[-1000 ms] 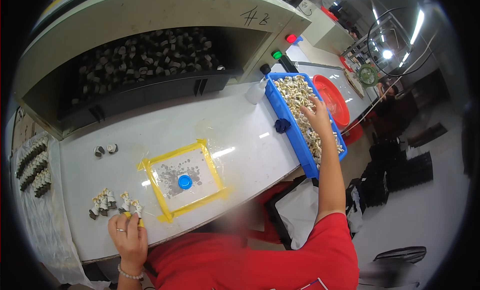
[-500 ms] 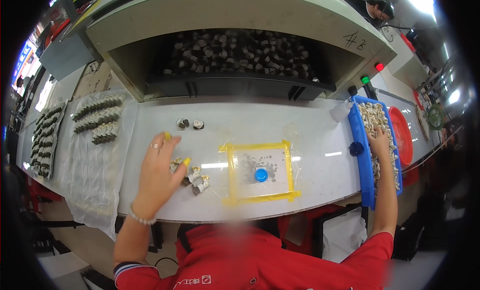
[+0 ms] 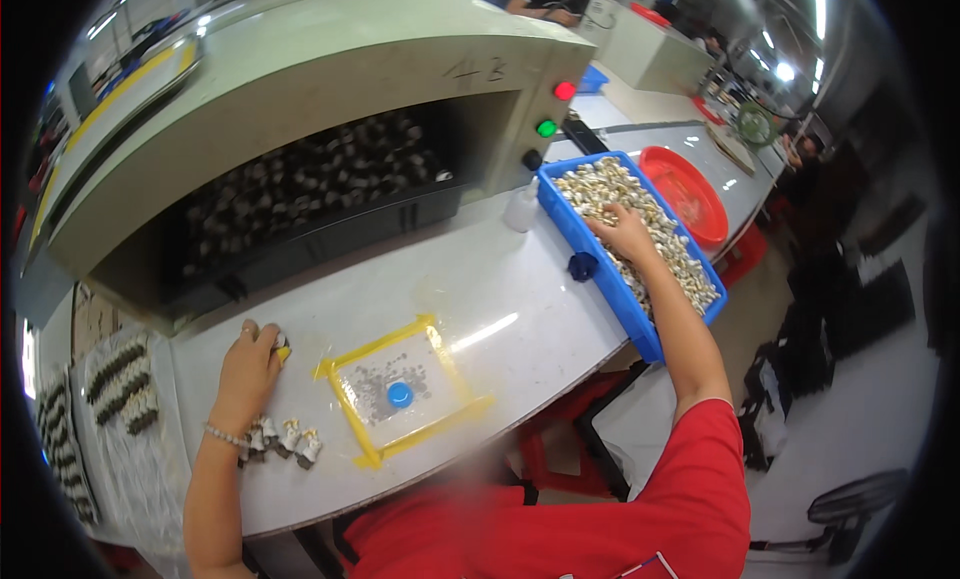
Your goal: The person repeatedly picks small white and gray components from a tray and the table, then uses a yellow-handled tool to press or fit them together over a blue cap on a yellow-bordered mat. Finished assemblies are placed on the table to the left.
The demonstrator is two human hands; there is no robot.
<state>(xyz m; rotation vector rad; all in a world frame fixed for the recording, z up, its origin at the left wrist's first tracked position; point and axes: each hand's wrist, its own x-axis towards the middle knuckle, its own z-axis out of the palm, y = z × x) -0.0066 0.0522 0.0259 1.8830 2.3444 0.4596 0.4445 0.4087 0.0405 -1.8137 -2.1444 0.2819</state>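
My left hand (image 3: 252, 367) is on the white table, its fingers curled around a small black-and-white piece (image 3: 281, 341); a yellow fingertip cover shows there. Beside its wrist stand several small figurines (image 3: 290, 439) with white and gold upper parts and dark bases. My right hand (image 3: 628, 234) reaches into a blue bin (image 3: 632, 327) full of small white-and-gold pieces (image 3: 675, 264). Its fingers are bent down and drawn together among them, and whatever they pinch is hidden. Between my hands, a blue cap (image 3: 400, 395) sits on a spotted sheet framed with yellow tape (image 3: 385, 331).
A pale machine housing (image 3: 330, 89) holds a dark tray (image 3: 330, 244) of dark-and-white pieces. By the bin stand a white bottle (image 3: 521, 211) and a red basin (image 3: 690, 194). Rows of finished-looking pieces (image 3: 122, 381) lie on plastic film at left. Another person (image 3: 548, 1) sits beyond.
The view has swung toward the right. My left hand has moved farther in over the two pieces by the housing and closed there. My right hand remains in the bin.
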